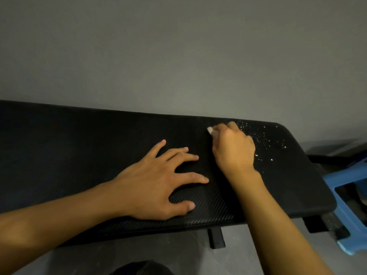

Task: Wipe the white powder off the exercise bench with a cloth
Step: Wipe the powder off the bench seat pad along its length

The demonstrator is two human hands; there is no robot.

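A plain grey wall (178, 46) rises behind a black padded exercise bench (79, 155), whose long axis runs left to right across the view, its rounded end at the right. On the pad the left hand (158, 181) lies palm down, all 5 fingers spread flat against the ribbed surface, forearm coming in from the lower left. Just to its right, the right hand (234, 149) is curled round a small white cloth (210, 130), of which only a corner shows past the knuckles, and holds it down on the pad. White powder (258, 137) speckles the bench right of that hand. A blue stool (341, 185) stands beyond the bench's right end.
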